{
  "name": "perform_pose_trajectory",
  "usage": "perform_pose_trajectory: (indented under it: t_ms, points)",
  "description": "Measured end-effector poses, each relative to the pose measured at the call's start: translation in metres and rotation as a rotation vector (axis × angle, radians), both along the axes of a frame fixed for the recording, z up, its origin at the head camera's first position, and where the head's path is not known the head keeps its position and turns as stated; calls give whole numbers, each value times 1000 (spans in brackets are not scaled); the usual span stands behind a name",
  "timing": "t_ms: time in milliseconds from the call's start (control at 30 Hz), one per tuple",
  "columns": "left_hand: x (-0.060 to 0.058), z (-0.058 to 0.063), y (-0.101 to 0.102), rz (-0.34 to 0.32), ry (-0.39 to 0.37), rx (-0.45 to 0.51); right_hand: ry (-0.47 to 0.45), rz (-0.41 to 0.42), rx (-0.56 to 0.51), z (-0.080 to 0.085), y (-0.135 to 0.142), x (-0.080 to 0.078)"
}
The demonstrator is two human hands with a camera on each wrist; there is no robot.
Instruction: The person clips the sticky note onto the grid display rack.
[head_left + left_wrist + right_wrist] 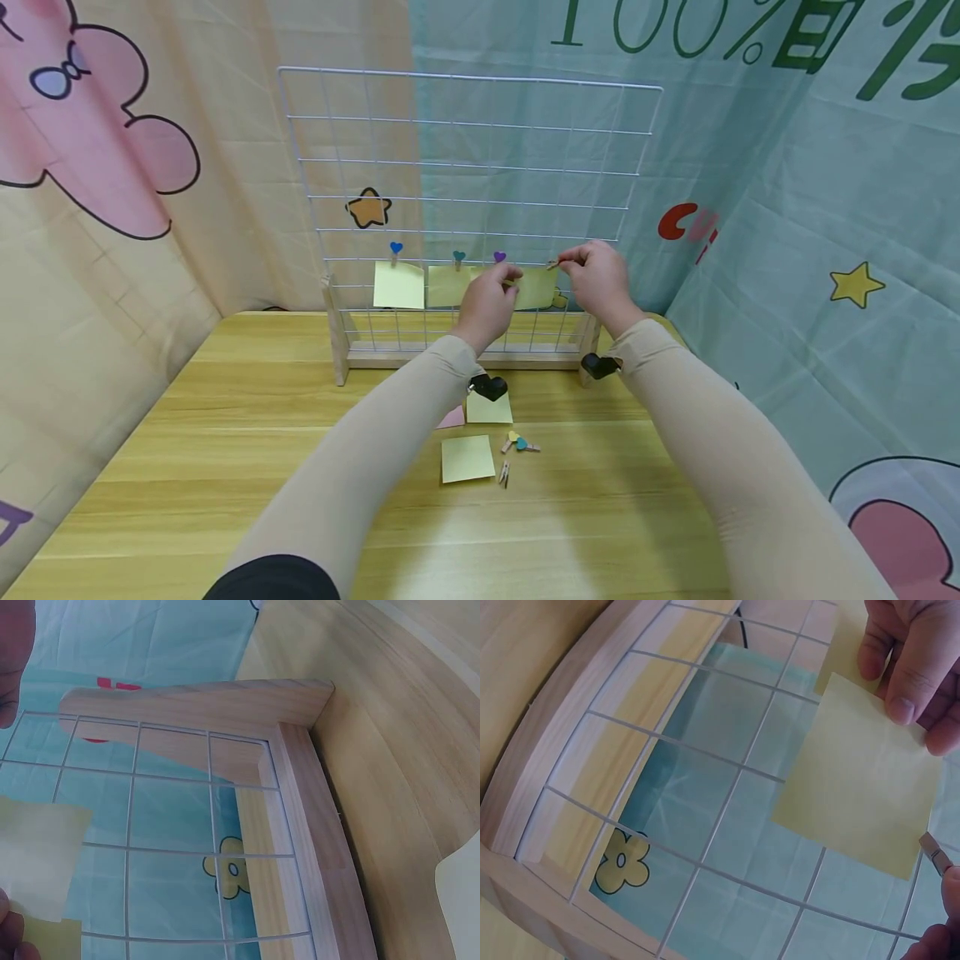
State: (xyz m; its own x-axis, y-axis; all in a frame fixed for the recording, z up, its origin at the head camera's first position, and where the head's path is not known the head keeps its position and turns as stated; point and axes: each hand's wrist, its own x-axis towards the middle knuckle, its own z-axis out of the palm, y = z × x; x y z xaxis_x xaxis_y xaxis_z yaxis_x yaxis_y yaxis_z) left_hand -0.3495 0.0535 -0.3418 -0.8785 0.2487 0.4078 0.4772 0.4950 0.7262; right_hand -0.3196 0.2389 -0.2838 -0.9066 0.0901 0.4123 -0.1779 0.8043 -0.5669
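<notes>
My left hand (489, 304) pinches a pale yellow sticky note (537, 290) against the lower part of a white wire grid (480, 125). In the right wrist view, thumb and fingers grip the note (855, 780) along one edge. Between thumb and fingertips, my right hand (603, 279) holds a small wooden clothespin (934, 853), its tip right at the note's corner. To the left, two more yellow notes hang from the grid, one under a blue heart clothespin (396, 248) and one under a teal heart clothespin (459, 257). A purple heart clothespin (500, 257) sits just above my left hand.
The grid stands in a wooden base (465, 360) on a wood-grain table (285, 467). Nearer lie a loose yellow note (467, 458), another yellow note (489, 408), a partly hidden pink note (452, 418) and several small clothespins (519, 444). Printed curtains (810, 208) surround the table.
</notes>
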Motion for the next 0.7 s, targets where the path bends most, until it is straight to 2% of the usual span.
perform_pose_trajectory:
  t_ms: [333,700]
  points:
    - [-2,0,1,7,28,-6,4,3,6,1,0,0]
    - [-3,-2,1,2,20,12,14,12,-8,2,1,4]
